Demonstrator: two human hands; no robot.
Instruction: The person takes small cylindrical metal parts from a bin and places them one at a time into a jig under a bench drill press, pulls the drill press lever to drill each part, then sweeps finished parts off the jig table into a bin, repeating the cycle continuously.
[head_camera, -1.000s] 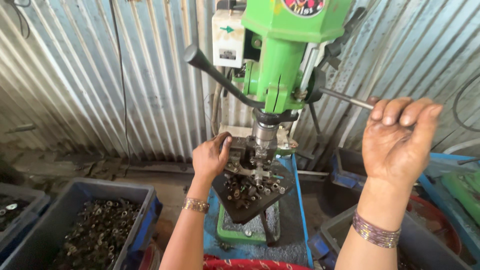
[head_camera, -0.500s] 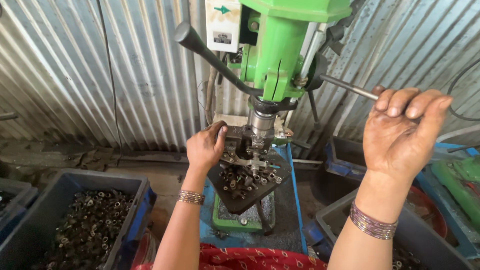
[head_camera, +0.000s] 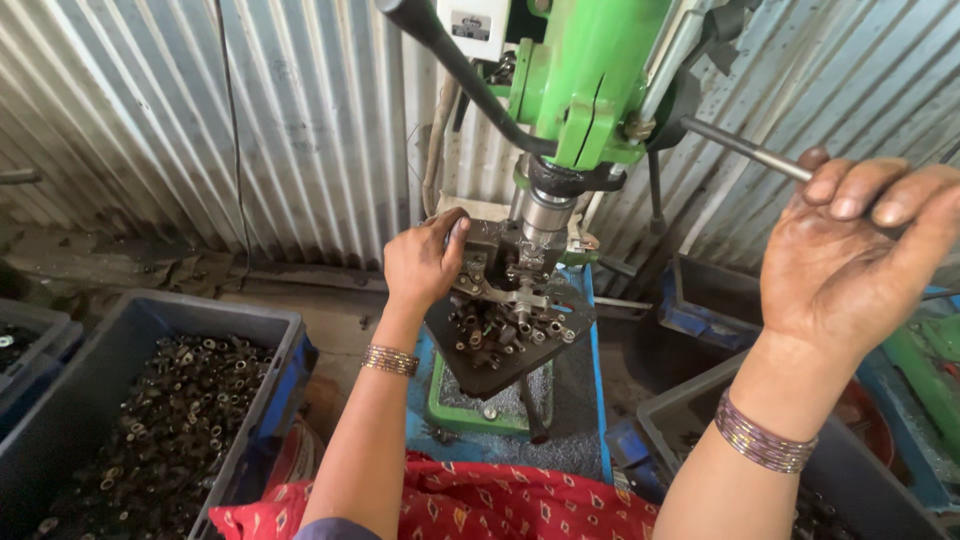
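This is a small workshop where metal parts get made. A big green drill machine (head_camera: 590, 90) stands in the middle, with long handles sticking out. Its dark work plate (head_camera: 510, 340) is covered with little metal rings. A blue bin (head_camera: 150, 420) on the floor is full of many more small metal pieces. The walls (head_camera: 150, 120) are wavy sheets of tin. The floor looks dusty and dirty.

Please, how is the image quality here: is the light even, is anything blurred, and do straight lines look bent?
Head view: soft daylight, no harsh glare; the corrugated wall is evenly lit. The left hand at the drill table is fairly sharp, the right hand on the feed handle is large, close and slightly soft. Wide-angle lens bends the wall ribs near the edges. The bin of metal parts lies in dim shade.
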